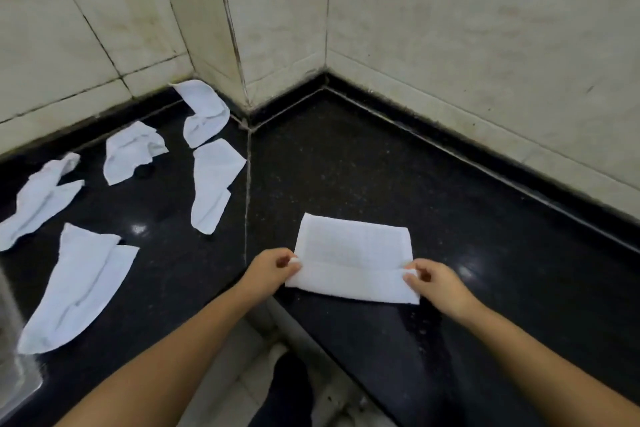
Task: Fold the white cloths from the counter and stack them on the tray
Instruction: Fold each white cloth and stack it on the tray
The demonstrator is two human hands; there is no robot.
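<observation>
A white cloth (349, 246) lies flat on the black counter (381, 166) in front of me, its near strip folded over. My left hand (272, 269) pinches the folded edge at the cloth's left side. My right hand (434, 282) pinches the same fold at the right side. Several crumpled white cloths lie to the left: one near the corner (204, 113), one below it (213, 184), one further left (130, 152), one at the left edge (38, 199), and a long one nearest me (78, 288).
Tiled walls (450, 28) close the counter at the back and right. A shiny metal edge (14, 357), perhaps a tray, shows at the bottom left. The counter's front edge (298, 329) runs between my forearms, with floor below.
</observation>
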